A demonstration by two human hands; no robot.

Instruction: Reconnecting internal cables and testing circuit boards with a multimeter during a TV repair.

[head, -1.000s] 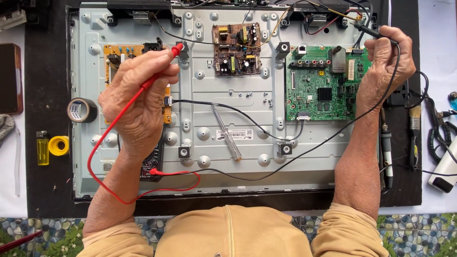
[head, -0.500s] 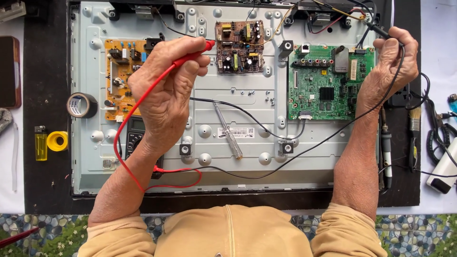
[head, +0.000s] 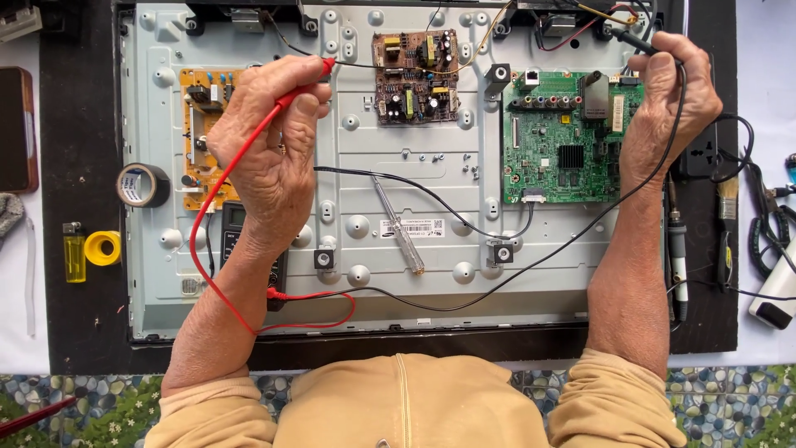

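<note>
Both of your hands are closed around meter probes over the opened back of a flat-panel television. Your left hand (head: 269, 149) is curled, knuckles up, fingers wrapped round the red probe (head: 303, 83), whose tip points up and to the right, at the bare metal chassis (head: 431, 191) between the yellow power board (head: 203, 124) and the small brown board (head: 414, 76). Your right hand (head: 667, 104) is fisted on the black probe (head: 634, 41), with the tip aimed up and left, just above the top right corner of the green main board (head: 564, 141).

Whether either tip actually touches anything is too fine to make out. Your left forearm covers most of the multimeter (head: 240, 241), so only its upper edge and the red lead's plug show. The panel's top edge is cut off by the frame.

From the red probe the red lead (head: 199, 249) loops down beside your left wrist; the black lead (head: 531, 265) sweeps across the lower chassis to your right hand. A clear-handled screwdriver (head: 398, 226) lies on the chassis between your hands, apart from both.
</note>
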